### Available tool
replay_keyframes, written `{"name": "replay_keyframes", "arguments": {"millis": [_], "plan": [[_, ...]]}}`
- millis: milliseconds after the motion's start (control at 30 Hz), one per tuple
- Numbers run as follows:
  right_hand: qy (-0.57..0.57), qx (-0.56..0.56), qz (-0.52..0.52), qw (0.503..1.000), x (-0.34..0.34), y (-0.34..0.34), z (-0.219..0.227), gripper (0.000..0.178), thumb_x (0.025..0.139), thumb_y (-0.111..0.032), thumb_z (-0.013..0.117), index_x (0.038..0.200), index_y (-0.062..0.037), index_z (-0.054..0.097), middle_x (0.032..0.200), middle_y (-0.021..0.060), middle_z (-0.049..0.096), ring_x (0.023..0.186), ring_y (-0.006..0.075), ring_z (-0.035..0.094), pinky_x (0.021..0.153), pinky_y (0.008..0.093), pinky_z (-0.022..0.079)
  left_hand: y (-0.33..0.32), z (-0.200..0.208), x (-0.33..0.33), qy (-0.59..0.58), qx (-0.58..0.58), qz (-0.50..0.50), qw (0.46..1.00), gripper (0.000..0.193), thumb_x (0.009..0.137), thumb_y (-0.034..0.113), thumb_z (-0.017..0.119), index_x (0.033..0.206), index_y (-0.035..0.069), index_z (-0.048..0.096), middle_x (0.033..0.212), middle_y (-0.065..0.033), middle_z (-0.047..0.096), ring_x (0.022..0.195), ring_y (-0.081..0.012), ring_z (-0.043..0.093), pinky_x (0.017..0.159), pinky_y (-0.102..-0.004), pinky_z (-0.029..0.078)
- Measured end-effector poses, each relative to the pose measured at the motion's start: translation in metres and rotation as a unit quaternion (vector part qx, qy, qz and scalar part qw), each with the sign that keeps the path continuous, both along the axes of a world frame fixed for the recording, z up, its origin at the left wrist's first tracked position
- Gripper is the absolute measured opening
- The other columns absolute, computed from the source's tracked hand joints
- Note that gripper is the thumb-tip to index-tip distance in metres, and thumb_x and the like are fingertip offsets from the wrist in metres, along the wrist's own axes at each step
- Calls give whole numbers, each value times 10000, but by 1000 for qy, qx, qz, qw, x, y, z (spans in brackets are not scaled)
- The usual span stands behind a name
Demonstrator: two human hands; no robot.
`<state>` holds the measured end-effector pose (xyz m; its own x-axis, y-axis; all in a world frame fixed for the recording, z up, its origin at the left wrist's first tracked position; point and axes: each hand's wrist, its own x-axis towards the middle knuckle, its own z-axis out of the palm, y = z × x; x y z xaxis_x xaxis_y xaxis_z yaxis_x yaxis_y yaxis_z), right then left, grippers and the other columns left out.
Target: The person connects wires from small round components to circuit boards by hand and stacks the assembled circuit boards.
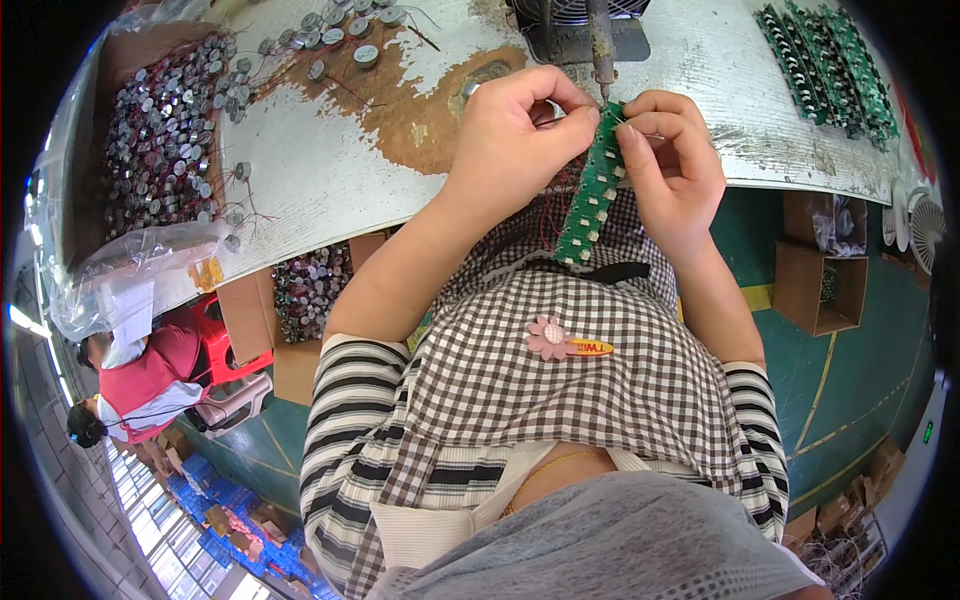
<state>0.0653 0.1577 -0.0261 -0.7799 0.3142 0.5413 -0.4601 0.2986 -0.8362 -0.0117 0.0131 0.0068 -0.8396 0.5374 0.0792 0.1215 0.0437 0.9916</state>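
Note:
A long green circuit board strip (pixel 590 205) with a row of small white parts slants down from between my hands, past the table edge. My right hand (pixel 675 155) pinches its upper right edge between thumb and fingers. At the upper left edge of the strip, my left hand (pixel 520 135) is closed in a pinch; what lies in its fingertips is too small to make out. Just above the strip's top end, a soldering iron (pixel 602 55) points straight down, its tip close to both hands. Thin red wires (pixel 548 215) hang below my left hand.
At left stands a box (pixel 88 130) heaped with small round wired parts; several more (pixel 335 35) lie loose on the worn white table (pixel 300 205). Green board strips (pixel 830 70) lie at far right. A fan (pixel 925 225) and cartons (pixel 820 290) are right; a person (pixel 150 375) is left.

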Motion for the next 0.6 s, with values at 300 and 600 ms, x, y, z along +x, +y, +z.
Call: {"name": "replay_keyframes", "arguments": {"millis": [300, 600], "plan": [[-95, -105, -35, 989, -1, 8, -1, 49, 854, 31, 608, 897, 32, 583, 942, 62, 597, 731, 60, 563, 552, 173, 482, -51, -3, 19, 630, -181, 37, 754, 414, 745, 162, 695, 1154, 199, 647, 1350, -70, 507, 1311, -279, 377, 1008, -407, 284], [-62, 225, -49, 971, 28, -8, 31, 193, 780, 48, 652, 963, 25, 596, 878, 136, 632, 735, 203, 628, 597, 277, 522, -84, -7, 22, -30, 175, 86, 980, 162, 873, 45, 620, 1027, -7, 622, 912, -61, 649, 820, -128, 608, 721, -240, 476]]}}
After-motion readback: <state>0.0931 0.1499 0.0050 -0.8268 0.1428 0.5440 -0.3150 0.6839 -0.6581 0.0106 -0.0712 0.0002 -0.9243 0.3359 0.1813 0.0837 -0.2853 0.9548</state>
